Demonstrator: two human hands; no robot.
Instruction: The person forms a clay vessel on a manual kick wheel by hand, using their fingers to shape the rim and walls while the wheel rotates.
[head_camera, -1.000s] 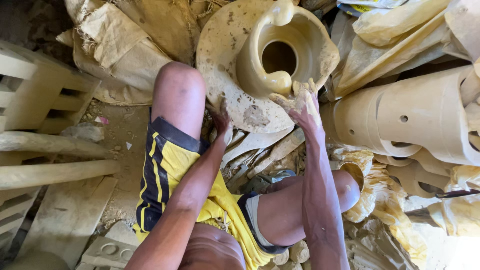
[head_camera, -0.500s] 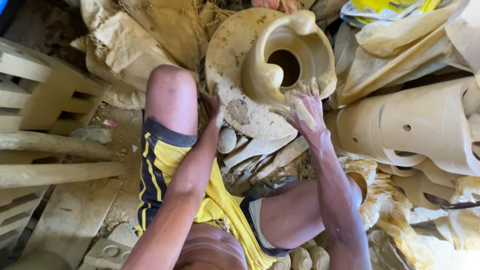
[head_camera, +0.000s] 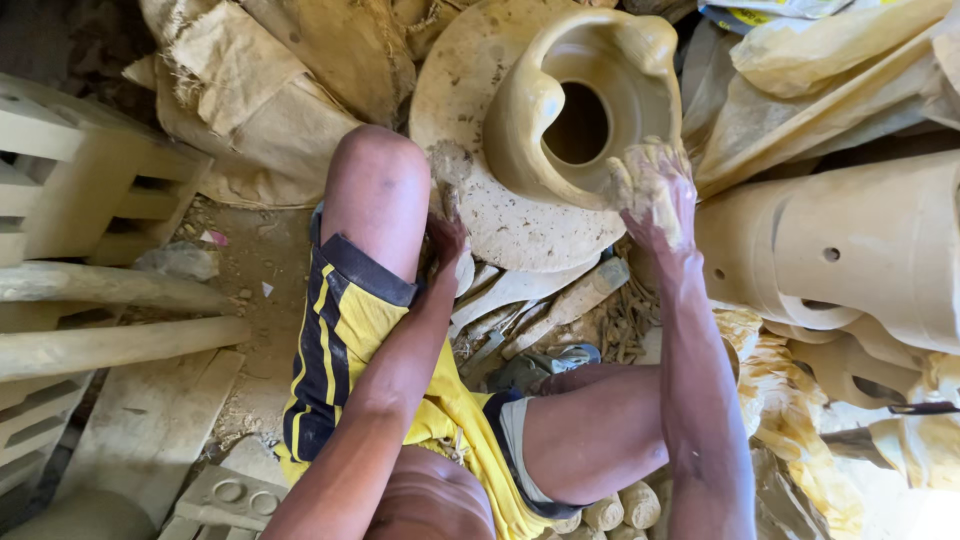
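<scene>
Both hands open, right hand (head_camera: 655, 195) pressing the soft, wet, easily dented clay pot (head_camera: 585, 100), left hand (head_camera: 447, 240) steadying its disc (head_camera: 520, 225), best cradling low under the pot.

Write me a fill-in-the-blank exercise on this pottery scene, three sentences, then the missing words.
1. The right hand, coated in wet clay, presses on the outer wall of the clay ____, which has a round hole in its middle.
2. The clay piece stands on a round ____ caked with clay.
3. The left hand rests at the disc edge, beside the bare knee above the yellow and dark striped ____.

Missing words: vessel; disc; shorts
</scene>
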